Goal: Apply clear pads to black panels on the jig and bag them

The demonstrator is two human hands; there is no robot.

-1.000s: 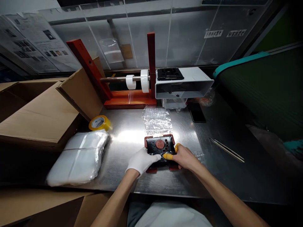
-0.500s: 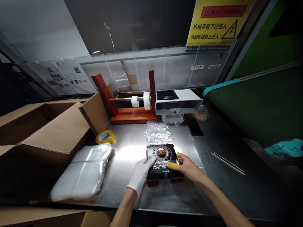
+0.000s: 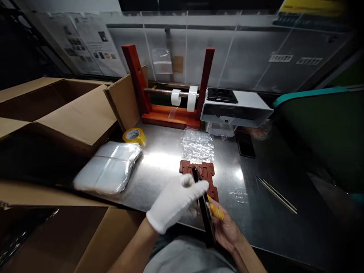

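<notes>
My left hand, in a white glove, and my right hand, with yellow finger cots, both grip a flat black plate. The plate stands on edge between them, so only its narrow side shows and its face is hidden. Just beyond the hands, a reddish-brown slotted fixture lies flat on the stainless steel table, partly hidden by the plate and glove. A crumpled clear plastic sheet lies beyond the fixture.
An open cardboard box fills the left, with a wrapped stack of clear bags and yellow tape beside it. A red wooden stand holding a film roll, a white box-shaped device, a black phone and thin metal rods lie beyond.
The black plate has left the fixture and now stands on edge in my hands, closer to me. The whole view has shifted as my head moved.
</notes>
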